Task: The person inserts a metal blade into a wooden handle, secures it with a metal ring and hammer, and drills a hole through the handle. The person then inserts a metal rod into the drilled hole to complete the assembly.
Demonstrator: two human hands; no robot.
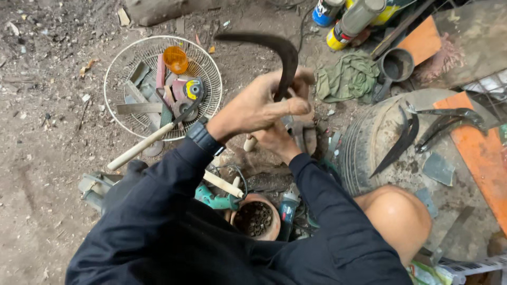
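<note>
Two hands grip one curved sickle blade [280,53] at its base: left hand [261,105] uppermost, fingers wrapped shut around it, right hand [277,138] clasped just beneath; blade arcs far then left over the ground

you're in an outdoor dirt-floor workshop: beside the wire fan guard [161,84] lie sickle blades [401,140] and spray cans [346,24].

soft even daylight, slight edge distortion

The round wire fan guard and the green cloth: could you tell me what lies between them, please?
In the head view, the left hand gripping the curved sickle blade lies between the wire fan guard and the green cloth.
</note>
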